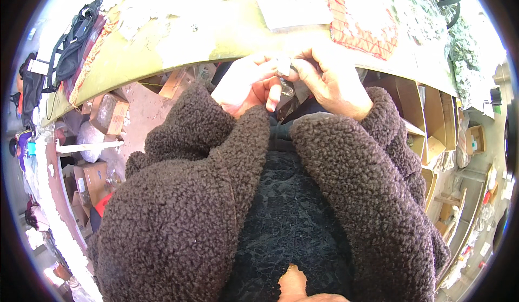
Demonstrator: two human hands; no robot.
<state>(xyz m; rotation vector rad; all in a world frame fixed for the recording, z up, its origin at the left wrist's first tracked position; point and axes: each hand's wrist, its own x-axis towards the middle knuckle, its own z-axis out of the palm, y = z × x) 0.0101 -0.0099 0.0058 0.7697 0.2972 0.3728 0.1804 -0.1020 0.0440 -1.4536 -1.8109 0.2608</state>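
My left hand (246, 85) and my right hand (336, 84) meet in front of me at the near edge of the table. Between their fingertips is a small white piece (284, 66), pinched from both sides. Whether it is a tag or something else is too small to tell. Just below it, a clear shiny bit (286, 89), perhaps plastic, hangs by the curled left fingers. The right thumb and forefinger press together at the white piece's right side, partly hiding it. Brown fleecy sleeves cover both my forearms.
The yellowish table (227, 37) curves across ahead, its far part washed out by light. On it lie a white sheet (292, 7), a red-patterned bag (362, 18), clear bags of greenery (421, 15) and dark straps (75, 42). Cardboard boxes (92, 183) stand lower left, wooden shelving (438, 113) at right.
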